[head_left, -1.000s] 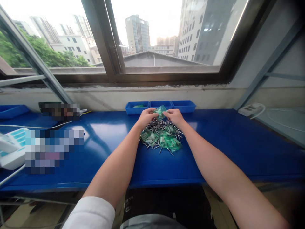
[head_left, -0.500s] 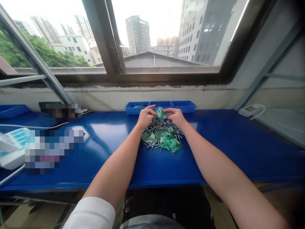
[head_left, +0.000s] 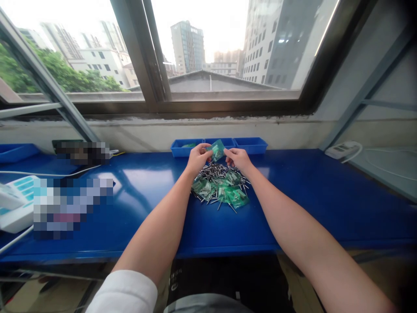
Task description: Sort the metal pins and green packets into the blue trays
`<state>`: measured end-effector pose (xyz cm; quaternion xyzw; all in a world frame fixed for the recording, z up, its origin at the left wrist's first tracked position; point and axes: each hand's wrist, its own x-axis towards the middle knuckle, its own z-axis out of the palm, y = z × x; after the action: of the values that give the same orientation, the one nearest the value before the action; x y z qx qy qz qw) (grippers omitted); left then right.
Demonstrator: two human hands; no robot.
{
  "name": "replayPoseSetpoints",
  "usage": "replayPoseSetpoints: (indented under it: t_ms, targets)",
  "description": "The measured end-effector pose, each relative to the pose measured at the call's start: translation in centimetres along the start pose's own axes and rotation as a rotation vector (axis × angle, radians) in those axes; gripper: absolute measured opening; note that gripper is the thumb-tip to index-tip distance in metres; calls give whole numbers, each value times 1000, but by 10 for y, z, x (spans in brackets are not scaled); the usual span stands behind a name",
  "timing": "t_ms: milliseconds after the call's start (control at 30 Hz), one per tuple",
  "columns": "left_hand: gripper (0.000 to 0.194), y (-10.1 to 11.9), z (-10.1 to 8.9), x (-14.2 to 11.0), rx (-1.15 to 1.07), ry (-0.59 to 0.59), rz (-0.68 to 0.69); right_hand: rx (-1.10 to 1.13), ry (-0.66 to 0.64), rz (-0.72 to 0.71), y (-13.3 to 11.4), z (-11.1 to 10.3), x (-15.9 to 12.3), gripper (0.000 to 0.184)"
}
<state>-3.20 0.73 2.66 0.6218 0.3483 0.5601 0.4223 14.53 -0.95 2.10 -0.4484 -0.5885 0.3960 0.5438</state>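
A small green circuit board (head_left: 216, 150) is pinched between my left hand (head_left: 197, 158) and my right hand (head_left: 239, 159), just above the far side of a heap of green boards and metal pins (head_left: 220, 187) on the blue bench (head_left: 293, 195). Both hands have their fingers closed on the board's edges. Behind the hands stands a row of three shallow blue trays (head_left: 250, 144); the left tray (head_left: 182, 148) holds something green.
A white power strip (head_left: 342, 149) with its cable lies at the far right. At the left are a white device (head_left: 14, 202), cables and a blue tray (head_left: 16, 151). A window sill and wall close off the back of the bench.
The board held in both hands has been tilted and lifted slightly toward the trays. Arms and the heap stay where they were.
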Motion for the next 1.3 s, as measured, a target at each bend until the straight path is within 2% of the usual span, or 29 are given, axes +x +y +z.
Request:
replayPoseSetpoints:
  t_ms: [100,233,400,467,533,667,800,900,1033,1167,1300]
  targets:
    - [30,-3,-4,8,-70,164,-11,-19,-3,23,3,-1,2,48]
    - [34,-4,-18,19,-213,479,4,-55,-24,31,6,-2,2,47]
    - [56,-9,-34,25,-344,650,-126,-104,-43,29,9,-2,2,43]
    - [53,-12,-36,25,-297,708,-160,-127,-32,21,11,-3,3,41]
    - [45,-15,-36,25,-215,715,-176,-168,-8,3,12,-4,5,39]
    - [31,-18,-34,21,44,587,-171,-359,88,-47,14,-7,6,30]
    - [23,-19,-32,14,471,325,-117,-616,128,-110,17,-11,5,19]
    - [28,-19,-27,8,728,102,-43,-751,39,-126,21,-13,5,30]
    - [39,-22,-20,6,916,-115,40,-848,-97,-51,22,-11,4,41]
    - [52,-28,-17,9,1030,-253,7,-940,-179,27,17,-6,3,49]
    - [62,-31,-16,11,1101,-309,-56,-996,-234,64,15,0,3,55]
